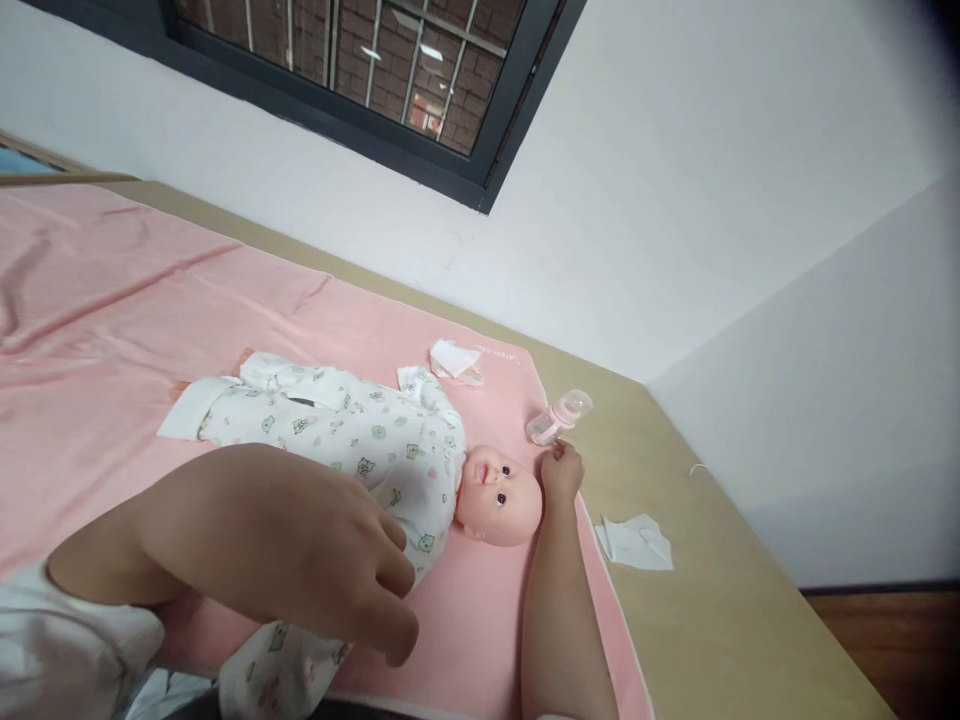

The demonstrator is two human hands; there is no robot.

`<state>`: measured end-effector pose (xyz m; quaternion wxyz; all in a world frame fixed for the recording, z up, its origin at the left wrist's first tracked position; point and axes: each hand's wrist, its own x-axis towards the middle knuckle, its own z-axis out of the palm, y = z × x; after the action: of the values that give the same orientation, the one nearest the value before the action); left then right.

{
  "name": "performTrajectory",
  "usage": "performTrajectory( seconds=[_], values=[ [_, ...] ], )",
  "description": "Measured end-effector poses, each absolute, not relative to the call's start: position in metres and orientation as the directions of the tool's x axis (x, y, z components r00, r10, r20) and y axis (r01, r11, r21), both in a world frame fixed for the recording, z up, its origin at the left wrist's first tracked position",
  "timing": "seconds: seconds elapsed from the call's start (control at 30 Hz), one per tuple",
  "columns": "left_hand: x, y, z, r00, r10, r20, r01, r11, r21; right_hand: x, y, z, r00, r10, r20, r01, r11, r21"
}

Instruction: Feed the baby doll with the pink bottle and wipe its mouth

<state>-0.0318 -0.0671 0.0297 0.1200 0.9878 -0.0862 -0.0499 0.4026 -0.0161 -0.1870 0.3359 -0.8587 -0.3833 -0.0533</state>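
A baby doll (360,430) in white patterned clothes lies face up on a pink mat (465,640), its head towards the right. My left hand (300,550) is large in the foreground, over the near side of the doll's body. Its fingers curl loosely with nothing visible in them, though the palm side is hidden. Past the top of the doll's head, my right hand (562,472) has bent fingers close beside a small clear baby bottle (556,420) with a pink collar. The bottle stands by the mat's edge. Whether the fingertips touch it is hard to tell.
A crumpled white tissue or packet (454,360) lies on the mat beyond the doll. Another white tissue (637,543) is on the wooden tabletop (720,580) at the right. White walls (600,200) and a barred window (390,70) border the far side.
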Motion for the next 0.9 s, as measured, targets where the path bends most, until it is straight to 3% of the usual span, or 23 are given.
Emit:
performTrajectory(
  seconds=[0.17, 0.43, 0.57, 0.7, 0.9],
  values=[
    [-0.033, -0.068, 0.029, 0.989, -0.148, -0.026, -0.136, -0.954, 0.266, 0.404, -0.016, -0.188, 0.701, 0.617, 0.357, 0.688, -0.456, -0.564],
    [-0.034, -0.07, 0.026, 0.991, -0.12, -0.06, -0.105, -0.971, 0.215, 0.403, -0.015, -0.188, 0.72, 0.583, 0.376, 0.65, -0.376, -0.661],
    [-0.035, -0.069, 0.022, 0.992, -0.124, 0.002, -0.121, -0.966, 0.228, 0.393, -0.012, -0.17, 0.703, 0.487, 0.519, 0.665, -0.188, -0.723],
    [-0.036, -0.068, 0.021, 0.985, -0.156, 0.068, -0.166, -0.969, 0.184, 0.382, -0.008, -0.143, 0.493, 0.465, 0.735, 0.828, 0.007, -0.561],
    [-0.035, -0.069, 0.023, 0.986, -0.161, -0.048, -0.153, -0.979, 0.133, 0.376, -0.006, -0.129, 0.314, 0.566, 0.762, 0.925, -0.002, -0.379]
  ],
)
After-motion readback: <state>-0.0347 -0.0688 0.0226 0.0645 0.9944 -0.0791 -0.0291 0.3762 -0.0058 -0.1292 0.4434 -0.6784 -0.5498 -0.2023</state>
